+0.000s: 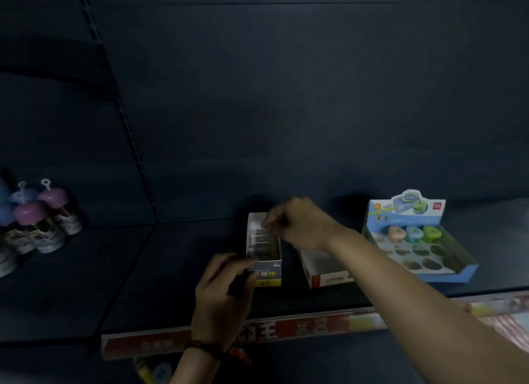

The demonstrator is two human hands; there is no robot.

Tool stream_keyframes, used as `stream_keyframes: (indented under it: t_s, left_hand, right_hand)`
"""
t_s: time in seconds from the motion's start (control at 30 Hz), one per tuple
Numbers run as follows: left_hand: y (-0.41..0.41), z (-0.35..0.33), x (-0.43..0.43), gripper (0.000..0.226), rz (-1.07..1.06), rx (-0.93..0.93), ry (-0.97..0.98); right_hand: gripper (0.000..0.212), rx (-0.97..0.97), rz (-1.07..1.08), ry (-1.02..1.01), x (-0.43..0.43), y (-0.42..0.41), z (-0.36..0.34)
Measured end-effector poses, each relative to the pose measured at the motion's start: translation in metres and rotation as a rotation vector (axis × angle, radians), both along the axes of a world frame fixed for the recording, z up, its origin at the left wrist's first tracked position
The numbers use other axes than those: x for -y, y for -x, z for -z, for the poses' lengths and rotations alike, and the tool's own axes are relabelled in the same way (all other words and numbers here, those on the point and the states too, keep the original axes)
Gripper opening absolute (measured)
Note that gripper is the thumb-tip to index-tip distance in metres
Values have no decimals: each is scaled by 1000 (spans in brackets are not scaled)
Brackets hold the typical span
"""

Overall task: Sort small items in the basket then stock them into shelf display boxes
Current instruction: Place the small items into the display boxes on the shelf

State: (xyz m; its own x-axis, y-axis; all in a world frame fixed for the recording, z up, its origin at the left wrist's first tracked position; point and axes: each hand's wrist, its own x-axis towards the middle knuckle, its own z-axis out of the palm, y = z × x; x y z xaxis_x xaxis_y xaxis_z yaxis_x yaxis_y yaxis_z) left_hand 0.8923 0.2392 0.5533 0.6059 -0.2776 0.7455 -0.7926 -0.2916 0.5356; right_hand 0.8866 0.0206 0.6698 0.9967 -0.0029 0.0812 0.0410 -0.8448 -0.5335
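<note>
A narrow white display box with a yellow strip on its front stands on the dark shelf, with several flat grey packs lined up inside. My left hand grips the box at its front left corner. My right hand reaches over the far end of the box and pinches a small pack there. A second white box with a red front lies just right of it, partly under my right forearm.
A blue display tray at the right holds pink, blue and green round items and several bare slots. Small bottles with purple and blue caps stand at the left. A red price strip runs along the shelf's front edge.
</note>
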Motion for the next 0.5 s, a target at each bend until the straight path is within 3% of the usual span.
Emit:
stream_keyframes:
  t_s: [0.1,0.23,0.33,0.5]
  left_hand:
    - [6,-2,0,27,-41,-44,18]
    - [32,6,4,14,56,167,57]
    - [79,16,30,15,399,225,-72]
    - [174,67,95,11,899,146,-624]
  right_hand:
    - [18,227,124,-105,3,43,7]
    - [15,357,357,-131,10,128,45]
    - [9,263,549,-102,17,206,90]
    - [18,-151,868,-48,26,363,170]
